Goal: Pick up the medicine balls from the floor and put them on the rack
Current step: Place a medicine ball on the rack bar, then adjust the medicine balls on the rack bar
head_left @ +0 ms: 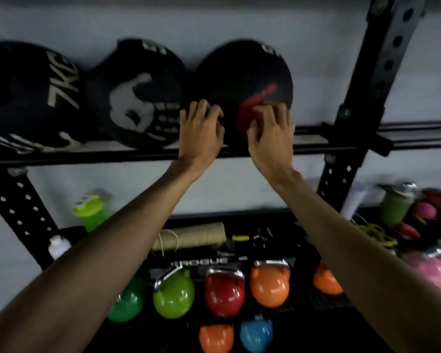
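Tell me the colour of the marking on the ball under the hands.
Red on the black ball, seen in the head view.

Both hands press against the black medicine ball with red print [242, 80] on the black metal rack [341, 142]: left hand [201, 131] at seven o'clock, right hand [271, 135] at five o'clock, fingers [275, 113] spread.

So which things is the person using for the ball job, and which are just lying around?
For the job:
ball with red mark
skull ball
7KG ball
rack shelf
left hand
right hand

Just lying about:
kettlebells
green shaker bottle
cardboard tube
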A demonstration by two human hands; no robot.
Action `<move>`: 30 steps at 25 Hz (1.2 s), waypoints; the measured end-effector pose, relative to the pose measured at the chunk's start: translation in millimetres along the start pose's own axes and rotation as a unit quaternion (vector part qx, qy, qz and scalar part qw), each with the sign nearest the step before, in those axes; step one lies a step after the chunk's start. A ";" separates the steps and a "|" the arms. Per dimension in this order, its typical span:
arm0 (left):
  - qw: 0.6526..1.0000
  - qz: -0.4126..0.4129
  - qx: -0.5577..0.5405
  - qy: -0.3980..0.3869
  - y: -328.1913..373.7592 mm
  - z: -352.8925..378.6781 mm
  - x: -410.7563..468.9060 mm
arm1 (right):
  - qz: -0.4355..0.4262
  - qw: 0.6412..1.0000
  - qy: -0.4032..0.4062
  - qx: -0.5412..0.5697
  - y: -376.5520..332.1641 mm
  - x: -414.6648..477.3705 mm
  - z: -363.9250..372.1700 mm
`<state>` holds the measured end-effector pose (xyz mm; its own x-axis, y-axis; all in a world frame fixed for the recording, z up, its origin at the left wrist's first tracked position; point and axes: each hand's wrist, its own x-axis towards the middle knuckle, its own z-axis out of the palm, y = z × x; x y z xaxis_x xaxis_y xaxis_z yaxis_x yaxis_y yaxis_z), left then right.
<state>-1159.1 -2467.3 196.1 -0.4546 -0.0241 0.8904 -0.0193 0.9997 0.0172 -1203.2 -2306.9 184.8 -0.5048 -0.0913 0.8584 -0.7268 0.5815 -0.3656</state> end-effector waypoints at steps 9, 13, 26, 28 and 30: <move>0.916 -0.067 -0.224 -0.326 108.9 80.0 -211.3 | 0.214 0.913 -0.335 -0.097 94.0 -234.9 -28.6; 0.848 -0.057 -0.195 -0.489 158.0 108.8 -288.5 | 0.282 0.858 -0.417 -0.098 139.1 -313.8 -51.4; 0.579 -0.192 -0.129 -0.782 334.4 211.0 -487.4 | 0.458 0.629 -0.625 -0.064 370.5 -507.1 -152.2; 0.554 -0.252 -0.140 -0.781 355.2 233.8 -514.6 | 0.482 0.610 -0.626 -0.058 404.7 -534.6 -153.4; 0.528 -0.303 -0.134 -0.782 364.1 259.1 -545.9 | 0.501 0.599 -0.623 -0.050 436.3 -567.8 -147.0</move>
<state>-1148.6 -2092.6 -401.6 -0.6207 -0.1095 -0.7764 -0.5525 0.7637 0.3340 -1165.2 -1882.5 -409.2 -0.6649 -0.1510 -0.7315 0.2321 0.8891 -0.3945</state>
